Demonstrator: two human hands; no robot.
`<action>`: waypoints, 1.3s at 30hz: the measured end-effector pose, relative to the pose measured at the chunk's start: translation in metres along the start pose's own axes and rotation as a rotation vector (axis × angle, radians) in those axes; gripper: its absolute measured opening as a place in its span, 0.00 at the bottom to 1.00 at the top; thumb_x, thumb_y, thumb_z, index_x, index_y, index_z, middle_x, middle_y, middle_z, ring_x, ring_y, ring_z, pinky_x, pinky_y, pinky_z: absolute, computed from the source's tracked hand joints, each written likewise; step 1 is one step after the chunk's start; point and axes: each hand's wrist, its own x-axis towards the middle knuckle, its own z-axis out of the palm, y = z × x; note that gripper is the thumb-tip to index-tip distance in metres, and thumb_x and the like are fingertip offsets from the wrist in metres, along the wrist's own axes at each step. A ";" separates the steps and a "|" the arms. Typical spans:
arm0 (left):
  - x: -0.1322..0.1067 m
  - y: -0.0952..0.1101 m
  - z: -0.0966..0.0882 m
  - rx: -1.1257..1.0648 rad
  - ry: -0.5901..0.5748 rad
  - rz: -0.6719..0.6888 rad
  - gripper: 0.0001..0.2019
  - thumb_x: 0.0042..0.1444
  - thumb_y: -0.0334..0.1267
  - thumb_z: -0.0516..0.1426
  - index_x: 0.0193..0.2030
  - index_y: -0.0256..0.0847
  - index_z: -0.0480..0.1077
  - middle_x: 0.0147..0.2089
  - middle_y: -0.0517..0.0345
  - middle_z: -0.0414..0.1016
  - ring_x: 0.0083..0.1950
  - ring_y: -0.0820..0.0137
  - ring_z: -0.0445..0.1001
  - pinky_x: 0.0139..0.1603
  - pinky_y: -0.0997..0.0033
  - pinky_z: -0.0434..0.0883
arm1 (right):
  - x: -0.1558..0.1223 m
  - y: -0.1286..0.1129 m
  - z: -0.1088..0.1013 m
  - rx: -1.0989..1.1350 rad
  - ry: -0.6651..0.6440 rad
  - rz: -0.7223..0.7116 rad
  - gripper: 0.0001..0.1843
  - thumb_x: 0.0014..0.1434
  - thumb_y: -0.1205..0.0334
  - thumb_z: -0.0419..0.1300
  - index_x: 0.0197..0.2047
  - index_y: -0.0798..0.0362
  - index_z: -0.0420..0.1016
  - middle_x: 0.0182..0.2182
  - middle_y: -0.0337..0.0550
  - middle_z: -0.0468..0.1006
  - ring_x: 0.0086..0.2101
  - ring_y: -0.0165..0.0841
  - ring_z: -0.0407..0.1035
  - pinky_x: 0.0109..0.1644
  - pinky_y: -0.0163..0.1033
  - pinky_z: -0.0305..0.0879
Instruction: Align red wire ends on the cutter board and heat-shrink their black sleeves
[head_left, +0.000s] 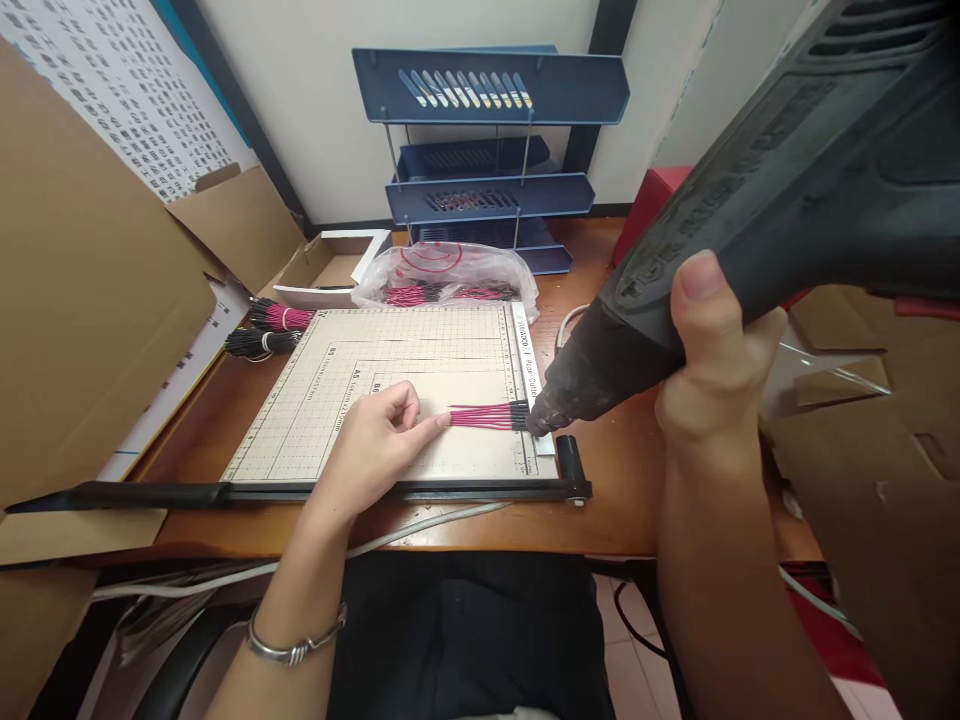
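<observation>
My right hand is wrapped round a large black heat gun, whose nozzle points down-left at the black ends of a flat row of pink wires. The wires lie on the beige paper cutter board. My left hand rests on the board with its fingertips pressed on the left ends of the wires, fingers curled together. A metal bracelet sits on the left wrist.
The cutter's black blade arm lies along the near edge. Bundles of pink and black wires and a plastic bag of more wires lie behind the board. Blue stacked trays stand at the back. Cardboard boxes flank both sides.
</observation>
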 end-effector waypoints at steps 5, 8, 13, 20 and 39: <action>0.002 -0.001 0.001 0.053 -0.002 0.023 0.24 0.57 0.46 0.63 0.24 0.42 0.52 0.22 0.68 0.53 0.26 0.73 0.54 0.29 0.71 0.54 | -0.001 -0.001 0.003 0.024 0.019 -0.022 0.15 0.61 0.45 0.65 0.45 0.43 0.84 0.42 0.30 0.80 0.45 0.33 0.78 0.60 0.44 0.74; 0.002 -0.001 0.001 0.077 0.003 0.039 0.23 0.57 0.45 0.63 0.24 0.42 0.52 0.21 0.68 0.53 0.26 0.73 0.54 0.29 0.71 0.54 | -0.001 -0.001 0.004 0.012 0.022 -0.020 0.16 0.61 0.44 0.64 0.44 0.43 0.84 0.41 0.31 0.79 0.47 0.35 0.78 0.62 0.47 0.72; 0.001 0.000 0.001 0.073 0.008 0.038 0.23 0.57 0.45 0.62 0.24 0.43 0.52 0.21 0.68 0.53 0.26 0.73 0.54 0.29 0.71 0.54 | -0.001 -0.001 0.003 0.008 0.042 -0.003 0.15 0.61 0.45 0.65 0.43 0.46 0.84 0.39 0.33 0.80 0.44 0.35 0.79 0.57 0.45 0.75; 0.000 0.002 0.002 0.093 0.010 0.048 0.23 0.58 0.45 0.62 0.24 0.43 0.52 0.21 0.68 0.53 0.26 0.73 0.54 0.29 0.71 0.54 | -0.001 -0.006 0.003 0.020 0.042 0.033 0.14 0.60 0.49 0.67 0.45 0.46 0.83 0.42 0.33 0.82 0.47 0.35 0.78 0.57 0.44 0.75; 0.000 0.002 0.004 0.081 0.017 0.061 0.23 0.59 0.46 0.62 0.24 0.43 0.52 0.22 0.68 0.53 0.26 0.73 0.54 0.29 0.72 0.54 | 0.000 0.002 0.004 -0.011 0.066 -0.046 0.18 0.57 0.44 0.68 0.45 0.46 0.82 0.43 0.34 0.82 0.50 0.37 0.77 0.64 0.46 0.71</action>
